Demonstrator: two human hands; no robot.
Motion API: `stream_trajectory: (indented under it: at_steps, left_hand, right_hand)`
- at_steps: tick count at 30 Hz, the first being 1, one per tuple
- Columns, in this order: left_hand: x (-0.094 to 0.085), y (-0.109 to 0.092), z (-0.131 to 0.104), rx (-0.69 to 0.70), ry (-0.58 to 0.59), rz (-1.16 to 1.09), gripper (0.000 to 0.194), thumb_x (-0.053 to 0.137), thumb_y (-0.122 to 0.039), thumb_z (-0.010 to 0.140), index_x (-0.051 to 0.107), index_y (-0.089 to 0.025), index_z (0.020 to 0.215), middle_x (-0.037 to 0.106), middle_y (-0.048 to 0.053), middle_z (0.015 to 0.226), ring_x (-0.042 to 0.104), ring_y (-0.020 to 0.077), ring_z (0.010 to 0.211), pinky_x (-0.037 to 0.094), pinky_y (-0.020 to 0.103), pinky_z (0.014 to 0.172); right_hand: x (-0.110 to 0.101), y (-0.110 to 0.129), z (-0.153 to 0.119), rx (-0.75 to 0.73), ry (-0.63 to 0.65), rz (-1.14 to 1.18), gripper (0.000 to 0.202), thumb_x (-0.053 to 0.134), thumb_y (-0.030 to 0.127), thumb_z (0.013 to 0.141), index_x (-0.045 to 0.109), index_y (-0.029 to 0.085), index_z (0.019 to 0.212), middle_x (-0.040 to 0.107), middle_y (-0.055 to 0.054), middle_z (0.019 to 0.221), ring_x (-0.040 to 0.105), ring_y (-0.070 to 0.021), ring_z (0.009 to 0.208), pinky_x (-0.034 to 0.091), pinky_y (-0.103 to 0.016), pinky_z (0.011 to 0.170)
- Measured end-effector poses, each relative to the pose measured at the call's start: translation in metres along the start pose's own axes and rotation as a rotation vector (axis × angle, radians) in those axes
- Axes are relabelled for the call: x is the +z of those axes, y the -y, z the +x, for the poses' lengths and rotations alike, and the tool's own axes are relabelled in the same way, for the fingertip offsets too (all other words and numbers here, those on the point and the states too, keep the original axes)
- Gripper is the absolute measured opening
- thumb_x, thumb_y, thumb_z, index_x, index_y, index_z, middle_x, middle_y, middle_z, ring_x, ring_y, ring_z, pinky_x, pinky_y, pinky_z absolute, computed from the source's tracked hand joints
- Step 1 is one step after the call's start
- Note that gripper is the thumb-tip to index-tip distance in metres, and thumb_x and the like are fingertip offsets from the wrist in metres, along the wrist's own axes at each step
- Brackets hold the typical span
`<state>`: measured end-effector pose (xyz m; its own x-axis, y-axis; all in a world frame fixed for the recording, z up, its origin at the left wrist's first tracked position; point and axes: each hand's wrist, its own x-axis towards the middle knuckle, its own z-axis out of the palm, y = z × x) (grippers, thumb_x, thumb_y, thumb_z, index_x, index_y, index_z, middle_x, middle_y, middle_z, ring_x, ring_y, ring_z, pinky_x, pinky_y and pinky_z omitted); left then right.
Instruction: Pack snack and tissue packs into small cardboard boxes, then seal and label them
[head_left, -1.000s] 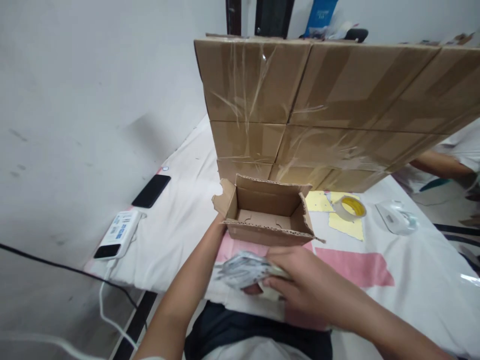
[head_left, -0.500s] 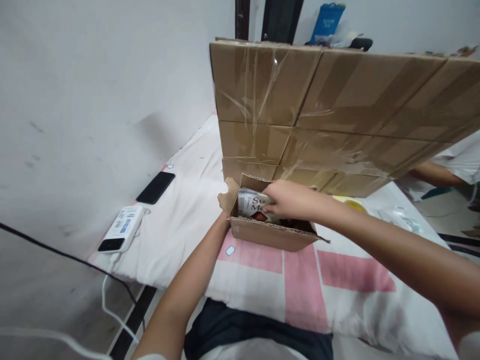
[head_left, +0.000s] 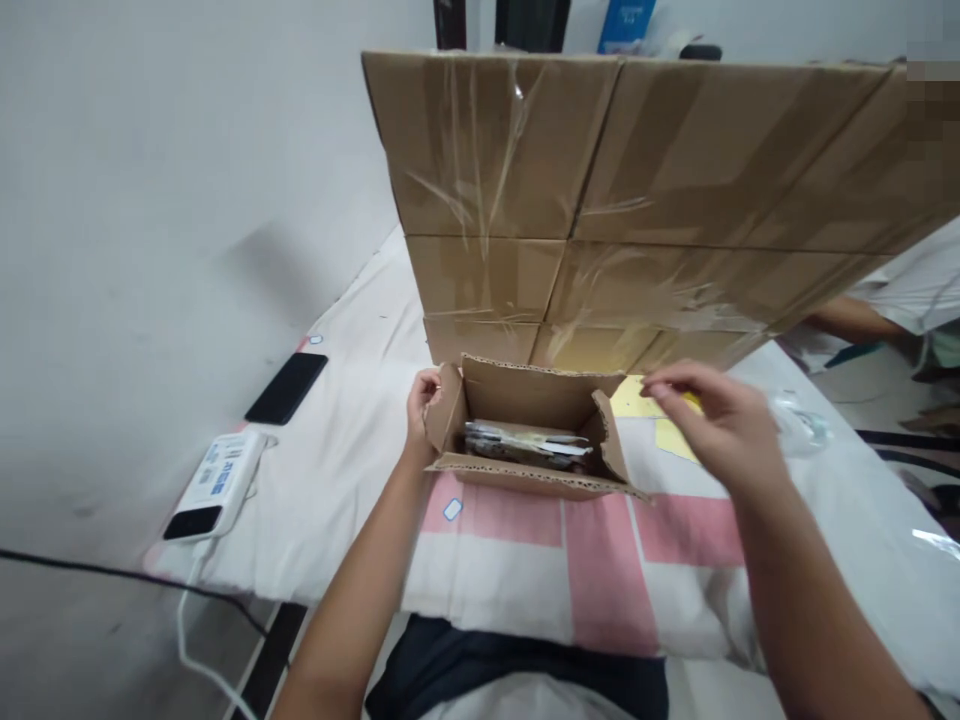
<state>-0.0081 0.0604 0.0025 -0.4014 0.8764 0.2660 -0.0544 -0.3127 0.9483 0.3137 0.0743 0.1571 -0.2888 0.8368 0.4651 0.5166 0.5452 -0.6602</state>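
An open cardboard box [head_left: 517, 487] stands upright on the bedspread in front of me. Inside lie flat packets [head_left: 525, 440], stacked low and seen mostly edge-on. At the box's left end, my left hand [head_left: 422, 400] is closed around the raised side flap [head_left: 444, 410]. My right hand [head_left: 724, 425] hovers just right of the box, apart from it. Its thumb and forefinger tips meet in a pinch, and I see nothing between them.
Taped cardboard cartons [head_left: 487, 190] form a wall behind the box. Left lie a black phone [head_left: 286, 388] and a white power bank [head_left: 217, 485] with a cable. Yellow paper [head_left: 634, 397] and a clear plastic bag [head_left: 799, 425] lie right. Another person's arm [head_left: 855, 318] shows far right.
My right hand has left the printed packet in the box and moved out to the right. The packets now lie lower inside. My left hand shows at the left flap.
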Motion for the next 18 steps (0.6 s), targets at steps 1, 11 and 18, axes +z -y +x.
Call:
stream_trajectory:
  at_steps: [1,11,18]
  left_hand:
    - [-0.004,-0.004,-0.002,0.016,0.020,-0.037,0.055,0.066,-0.071,0.080,0.059,-0.024,0.108,0.063,0.008,0.122,0.061,0.0236,0.114,0.050,0.038,0.099]
    - [-0.009,-0.023,-0.015,-0.043,0.242,-0.094,0.035,0.073,-0.039,0.077,0.062,-0.026,0.108,0.066,0.006,0.130,0.056,0.0300,0.130,0.041,0.042,0.111]
    - [-0.022,0.001,0.003,-0.193,0.182,0.011,0.052,0.070,-0.072,0.067,0.057,-0.025,0.084,0.070,0.005,0.121,0.062,0.0365,0.118,0.048,0.051,0.103]
  right_hand:
    - [0.005,-0.015,-0.013,0.041,0.012,0.032,0.028,0.069,0.041,0.092,0.069,0.025,0.115,0.071,-0.007,0.109,0.067,-0.0218,0.096,0.055,-0.036,0.082]
    - [0.069,-0.054,-0.038,0.086,0.010,0.432,0.042,0.062,0.040,0.092,0.062,0.029,0.133,0.054,-0.010,0.147,0.051,-0.0284,0.137,0.044,-0.048,0.112]
    - [0.046,-0.060,-0.062,-0.121,0.191,0.323,0.061,0.039,0.069,0.100,0.071,0.025,0.129,0.045,-0.012,0.159,0.040,-0.0290,0.149,0.027,-0.050,0.124]
